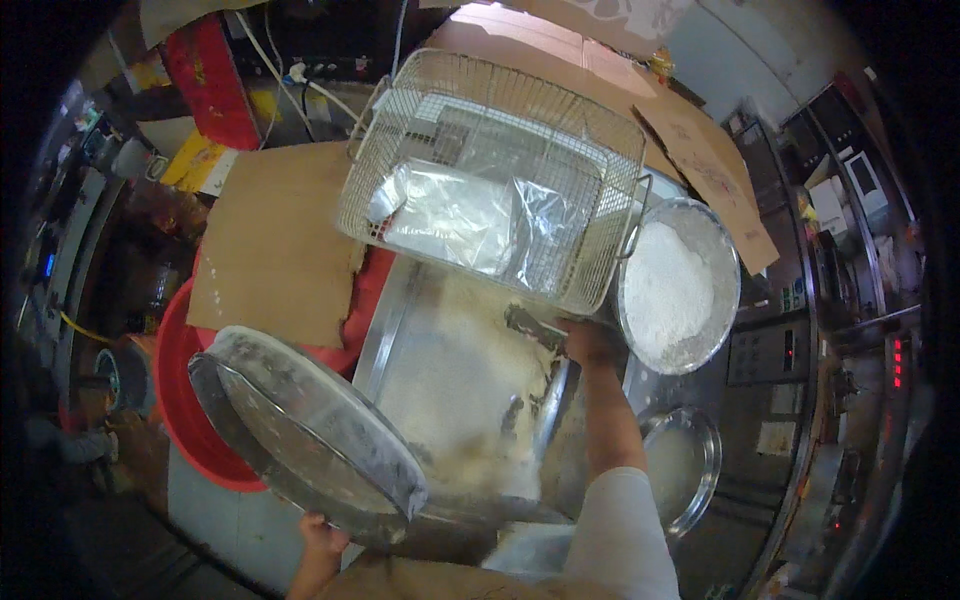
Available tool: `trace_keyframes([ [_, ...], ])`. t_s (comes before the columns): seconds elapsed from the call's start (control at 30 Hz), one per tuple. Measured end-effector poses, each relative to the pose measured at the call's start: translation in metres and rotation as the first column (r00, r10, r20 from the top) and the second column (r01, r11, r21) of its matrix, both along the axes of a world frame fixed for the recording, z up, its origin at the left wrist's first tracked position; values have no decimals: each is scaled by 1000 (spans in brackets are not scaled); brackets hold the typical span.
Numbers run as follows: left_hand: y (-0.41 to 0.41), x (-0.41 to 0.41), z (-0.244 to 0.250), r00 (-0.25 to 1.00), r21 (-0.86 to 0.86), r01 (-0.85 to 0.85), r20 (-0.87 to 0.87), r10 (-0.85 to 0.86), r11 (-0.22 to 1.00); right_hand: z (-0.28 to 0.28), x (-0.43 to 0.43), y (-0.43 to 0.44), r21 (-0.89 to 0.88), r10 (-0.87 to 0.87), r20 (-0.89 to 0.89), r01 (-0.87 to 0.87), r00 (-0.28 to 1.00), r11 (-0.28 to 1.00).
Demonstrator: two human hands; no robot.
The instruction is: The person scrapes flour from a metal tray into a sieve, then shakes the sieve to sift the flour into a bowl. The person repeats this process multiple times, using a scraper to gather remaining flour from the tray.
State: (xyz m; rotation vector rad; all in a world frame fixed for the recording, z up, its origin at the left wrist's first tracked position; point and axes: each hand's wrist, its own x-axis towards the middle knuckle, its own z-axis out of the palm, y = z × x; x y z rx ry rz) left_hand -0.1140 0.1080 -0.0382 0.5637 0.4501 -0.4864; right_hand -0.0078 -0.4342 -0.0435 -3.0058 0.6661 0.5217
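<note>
My left hand (322, 534) grips the lower rim of a large round metal sieve (315, 420), tilted on its side and dusted with flour. Left of centre, the sieve overlaps a red plastic basin (176, 390). My right hand (589, 341) reaches over the right side of a metal tray (379, 330) coated with pale powder (457, 360). At its fingers is a dark strip (534, 327), a flat tool or bare metal; shadow and blur hide which, and whether it is held. Dark patches break the powder near the tray's right edge.
Beyond the tray stands a wire basket (480, 82) holding clear plastic bags (457, 217). To the right are a metal bowl of white flour (667, 285) and a second round metal bowl (675, 472). Cardboard (270, 240) lies over the red basin.
</note>
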Motion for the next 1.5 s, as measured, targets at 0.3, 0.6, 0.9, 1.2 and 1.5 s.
trace_keyframes([
  [0.3, -16, 6, 14, 998, -109, -45, -39, 41, 993, 26, 34, 17, 97, -122, -26, 124, 992, 987],
  [0.6, 12, -10, -16, 999, -130, 3, -53, -10, 992, -47, 75, 105, 290, 225, -53, -200, 973, 936],
  [0.9, 17, -7, -5, 997, -213, 83, 22, -80, 973, -9, 66, 97, 378, 172, 14, -165, 985, 911],
  [1.2, 8, -15, 43, 945, 694, 267, -55, -321, 668, -91, 122, 139, 322, 207, 120, -235, 971, 917],
  [1.5, 21, -17, -32, 999, 61, 5, -33, -3, 998, -31, 101, 106, 460, 131, 7, -119, 991, 880],
])
